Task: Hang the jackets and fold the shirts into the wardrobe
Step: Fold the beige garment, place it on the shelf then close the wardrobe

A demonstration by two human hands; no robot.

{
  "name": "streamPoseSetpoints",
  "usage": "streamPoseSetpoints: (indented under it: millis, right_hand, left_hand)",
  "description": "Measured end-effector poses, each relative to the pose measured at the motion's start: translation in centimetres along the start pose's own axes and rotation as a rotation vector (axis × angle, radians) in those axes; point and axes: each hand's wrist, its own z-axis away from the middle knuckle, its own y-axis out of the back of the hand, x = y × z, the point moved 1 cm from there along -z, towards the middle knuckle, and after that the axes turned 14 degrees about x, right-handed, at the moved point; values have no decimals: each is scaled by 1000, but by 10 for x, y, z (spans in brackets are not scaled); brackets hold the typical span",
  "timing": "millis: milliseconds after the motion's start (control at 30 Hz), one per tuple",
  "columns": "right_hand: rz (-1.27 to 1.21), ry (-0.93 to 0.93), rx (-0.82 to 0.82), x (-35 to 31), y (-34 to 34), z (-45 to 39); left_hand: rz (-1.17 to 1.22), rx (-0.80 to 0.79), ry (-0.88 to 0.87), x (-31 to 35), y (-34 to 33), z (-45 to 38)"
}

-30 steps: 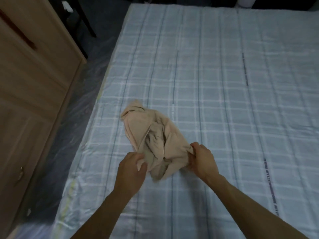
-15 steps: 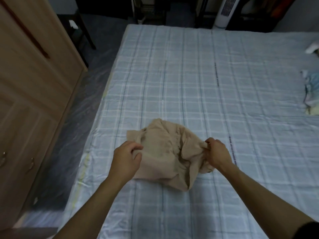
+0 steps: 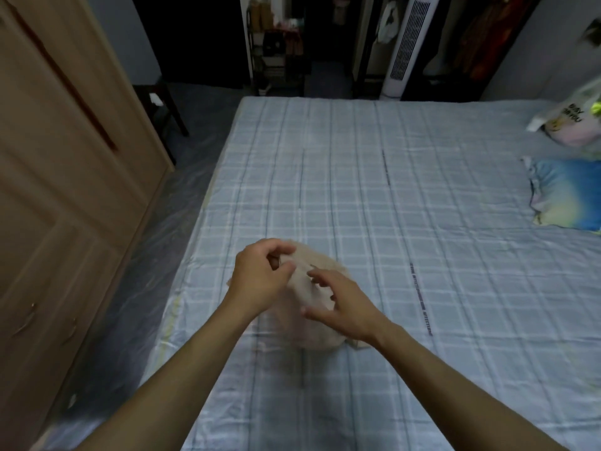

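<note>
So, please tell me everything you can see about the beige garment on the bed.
The beige garment is a pale, soft, thin-looking fabric, bunched into a rounded heap, not spread or folded. It lies on the checked blue bed sheet, near the bed's left edge. The left hand pinches its upper edge with curled fingers. The right hand is over it with fingers spread; whether it touches is unclear. No collar, sleeves or buttons can be told.

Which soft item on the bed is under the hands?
The beige shirt, bunched near the bed's left edge; the blue pillow and printed bag lie far right.

Beige shirt (image 3: 317, 323): crumpled; bunched on the checked bed (image 3: 422, 288).
</note>
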Motion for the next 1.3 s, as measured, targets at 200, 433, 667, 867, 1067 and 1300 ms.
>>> streamPoseSetpoints:
  millis: [200, 433, 667, 867, 1067, 1300]
  right_hand:
    - [-231, 71, 255, -58, 18, 15]
    - [-222, 57, 496, -58, 43, 18]
    - [-317, 82, 276, -68, 75, 30]
    - [-58, 193, 457, -88, 81, 36]
    - [53, 206, 640, -91, 76, 38]
    - [36, 199, 635, -94, 76, 43]
  left_hand:
    - [201, -62, 88, 43, 8, 10]
    - [-17, -7, -383, 69, 24, 22]
    - [-256, 76, -640, 79, 27, 19]
    - [-279, 12, -609, 98, 18, 20]
    - [-223, -65, -471, 106, 15, 26]
    - [-218, -46, -535, 109, 16, 32]
